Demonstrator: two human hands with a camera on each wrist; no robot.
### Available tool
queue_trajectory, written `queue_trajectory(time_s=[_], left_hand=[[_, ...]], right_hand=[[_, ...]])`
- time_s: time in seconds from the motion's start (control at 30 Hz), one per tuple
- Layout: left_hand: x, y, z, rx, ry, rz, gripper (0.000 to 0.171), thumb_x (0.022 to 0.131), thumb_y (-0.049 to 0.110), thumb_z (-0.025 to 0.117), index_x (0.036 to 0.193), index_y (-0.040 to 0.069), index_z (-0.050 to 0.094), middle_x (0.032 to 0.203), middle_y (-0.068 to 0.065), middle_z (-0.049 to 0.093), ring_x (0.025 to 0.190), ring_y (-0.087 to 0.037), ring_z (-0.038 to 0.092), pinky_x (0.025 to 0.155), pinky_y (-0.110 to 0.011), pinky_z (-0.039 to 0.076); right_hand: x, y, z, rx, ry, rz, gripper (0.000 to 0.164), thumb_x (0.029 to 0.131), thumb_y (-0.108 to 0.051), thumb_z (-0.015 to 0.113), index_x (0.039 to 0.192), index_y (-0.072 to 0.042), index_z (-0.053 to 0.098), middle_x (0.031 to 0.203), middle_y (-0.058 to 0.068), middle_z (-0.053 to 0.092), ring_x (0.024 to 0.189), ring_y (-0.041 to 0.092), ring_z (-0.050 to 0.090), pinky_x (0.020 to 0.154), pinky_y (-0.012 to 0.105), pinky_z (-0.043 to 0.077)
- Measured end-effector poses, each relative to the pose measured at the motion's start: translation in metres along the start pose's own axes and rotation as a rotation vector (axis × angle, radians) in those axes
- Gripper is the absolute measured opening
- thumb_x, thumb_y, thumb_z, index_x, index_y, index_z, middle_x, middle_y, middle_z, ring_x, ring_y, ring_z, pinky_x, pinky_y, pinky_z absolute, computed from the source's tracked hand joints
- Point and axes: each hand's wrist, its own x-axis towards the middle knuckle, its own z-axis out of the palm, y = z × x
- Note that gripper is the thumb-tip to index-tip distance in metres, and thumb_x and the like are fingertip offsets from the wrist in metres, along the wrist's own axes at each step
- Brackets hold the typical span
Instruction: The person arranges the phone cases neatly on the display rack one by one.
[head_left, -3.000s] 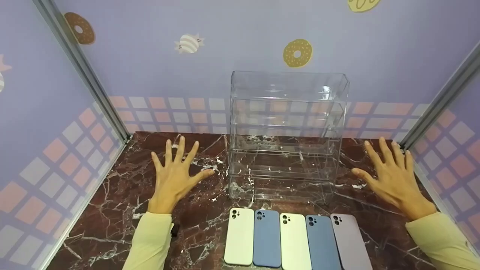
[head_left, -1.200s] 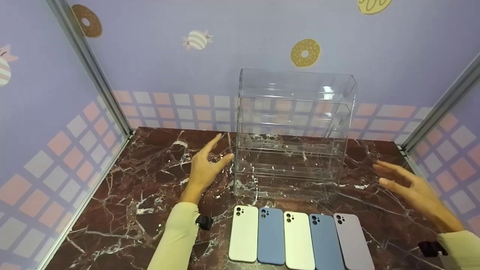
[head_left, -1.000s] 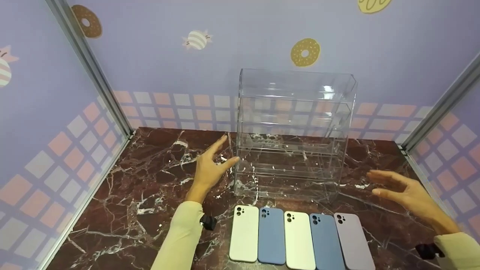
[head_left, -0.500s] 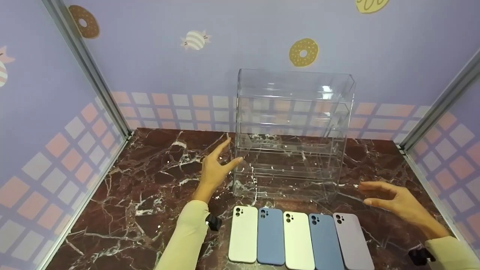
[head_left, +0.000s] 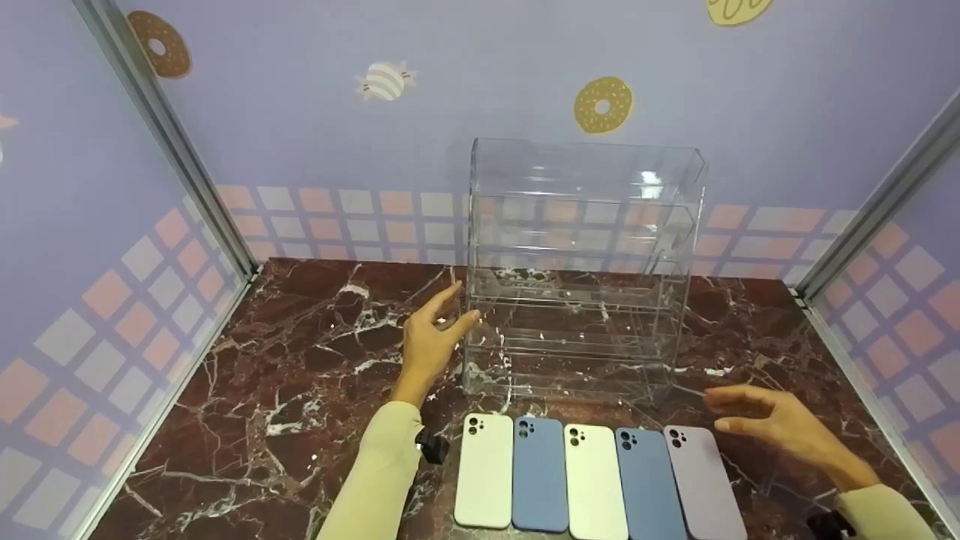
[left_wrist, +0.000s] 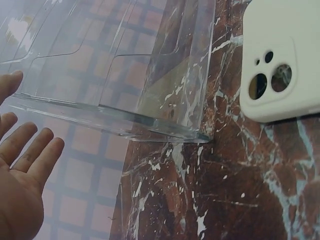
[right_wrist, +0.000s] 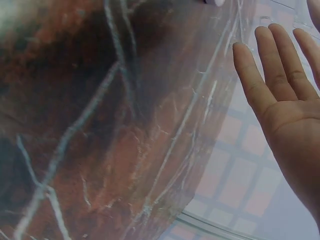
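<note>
A tiered clear acrylic display rack (head_left: 577,305) stands on the marble-patterned table. My left hand (head_left: 429,341) is at its left side, thumb tip overlapping the rack's edge in the head view. The left wrist view shows those fingers spread beside the clear wall (left_wrist: 115,111), holding nothing. In front of the rack lies a row of phone cases: two cream ones (head_left: 484,476) (head_left: 597,484), two blue ones (head_left: 540,480) (head_left: 651,487) and a lilac one (head_left: 705,480) at the right end. My right hand (head_left: 795,431) hovers right of the lilac case, fingers extended and palm bare.
A purple back wall (head_left: 300,127) with printed sweets and checks rises behind the rack. Side panels (head_left: 97,337) with metal corner posts (head_left: 169,142) bound the dark red table (head_left: 247,420) left and right. Black wrist cameras (head_left: 433,447) sit at both cuffs.
Both hands have come inward from flat, spread poses on the table: the left to the rack's side, the right leftward and nearer toward the lilac case. Rack and cases stay put.
</note>
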Motion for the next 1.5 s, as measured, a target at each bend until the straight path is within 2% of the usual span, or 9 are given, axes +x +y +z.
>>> queue_trajectory(time_s=[0.2, 0.47, 0.6, 0.73, 0.87, 0.97, 1.1, 1.3, 1.5], left_hand=[[-0.002, -0.001, 0.003, -0.03, 0.021, 0.012, 0.048, 0.092, 0.014, 0.087, 0.136, 0.003, 0.072, 0.135, -0.014, 0.071, 0.121, -0.042, 0.068, 0.098, -0.043, 0.058], [-0.005, -0.004, 0.008, -0.067, 0.034, 0.012, 0.042, 0.094, 0.012, 0.084, 0.131, -0.004, 0.072, 0.117, -0.022, 0.076, 0.098, -0.031, 0.078, 0.081, -0.029, 0.062], [-0.005, -0.004, 0.009, -0.072, 0.041, 0.01, 0.041, 0.093, 0.011, 0.084, 0.13, -0.004, 0.072, 0.114, -0.024, 0.076, 0.097, -0.032, 0.077, 0.078, -0.027, 0.062], [-0.005, -0.005, 0.01, -0.093, 0.05, 0.003, 0.04, 0.093, 0.01, 0.084, 0.129, -0.003, 0.073, 0.118, -0.022, 0.075, 0.1, -0.032, 0.076, 0.077, -0.025, 0.061], [-0.006, -0.009, 0.013, -0.103, 0.066, -0.007, 0.037, 0.094, 0.01, 0.084, 0.127, -0.001, 0.075, 0.111, -0.018, 0.078, 0.096, -0.029, 0.077, 0.074, -0.025, 0.06], [-0.007, -0.01, 0.015, -0.112, 0.078, -0.029, 0.035, 0.094, 0.011, 0.084, 0.127, 0.002, 0.076, 0.106, -0.013, 0.08, 0.091, -0.025, 0.077, 0.073, -0.026, 0.06], [-0.009, -0.011, 0.015, -0.136, 0.091, -0.05, 0.035, 0.094, 0.01, 0.084, 0.127, 0.002, 0.076, 0.105, -0.011, 0.08, 0.09, -0.021, 0.077, 0.074, -0.027, 0.061], [-0.01, -0.01, 0.017, -0.169, 0.105, -0.057, 0.035, 0.095, 0.008, 0.082, 0.127, -0.001, 0.075, 0.11, -0.018, 0.078, 0.09, -0.018, 0.077, 0.075, -0.026, 0.061], [-0.011, -0.013, 0.02, -0.201, 0.119, -0.041, 0.034, 0.095, 0.004, 0.081, 0.126, -0.005, 0.074, 0.114, -0.028, 0.075, 0.095, -0.025, 0.078, 0.078, -0.025, 0.061]], right_hand=[[-0.001, 0.007, 0.006, 0.044, -0.062, -0.01, 0.046, 0.098, -0.001, 0.074, 0.138, 0.016, 0.059, 0.129, 0.026, 0.069, 0.112, 0.018, 0.072, 0.089, 0.028, 0.06], [-0.004, 0.011, 0.009, 0.012, -0.114, 0.0, 0.046, 0.098, -0.003, 0.076, 0.138, 0.013, 0.06, 0.131, 0.034, 0.064, 0.111, 0.015, 0.071, 0.085, 0.03, 0.062], [-0.004, 0.012, 0.01, -0.005, -0.144, 0.008, 0.049, 0.098, -0.004, 0.076, 0.141, 0.012, 0.059, 0.133, 0.036, 0.062, 0.109, 0.017, 0.071, 0.083, 0.031, 0.062], [-0.005, 0.011, 0.012, -0.024, -0.174, 0.06, 0.056, 0.098, -0.009, 0.078, 0.145, 0.01, 0.056, 0.132, 0.031, 0.063, 0.107, 0.021, 0.069, 0.083, 0.031, 0.061], [-0.009, 0.011, 0.015, -0.09, -0.18, 0.092, 0.061, 0.095, -0.014, 0.082, 0.146, 0.008, 0.056, 0.126, 0.021, 0.06, 0.102, 0.019, 0.063, 0.081, 0.029, 0.058], [-0.012, 0.012, 0.018, -0.156, -0.165, 0.073, 0.063, 0.092, -0.015, 0.086, 0.144, 0.008, 0.058, 0.117, 0.015, 0.056, 0.094, 0.017, 0.056, 0.074, 0.028, 0.053], [-0.013, 0.015, 0.022, -0.19, -0.144, 0.056, 0.064, 0.09, -0.014, 0.087, 0.141, 0.009, 0.059, 0.109, 0.012, 0.051, 0.086, 0.017, 0.047, 0.069, 0.028, 0.046], [-0.014, 0.014, 0.027, -0.266, -0.107, 0.058, 0.061, 0.086, -0.019, 0.091, 0.134, 0.007, 0.062, 0.109, 0.009, 0.053, 0.087, 0.014, 0.047, 0.069, 0.028, 0.046], [-0.013, 0.013, 0.03, -0.273, -0.116, 0.053, 0.06, 0.085, -0.019, 0.091, 0.128, 0.006, 0.057, 0.114, 0.012, 0.055, 0.092, 0.014, 0.051, 0.072, 0.03, 0.05]])
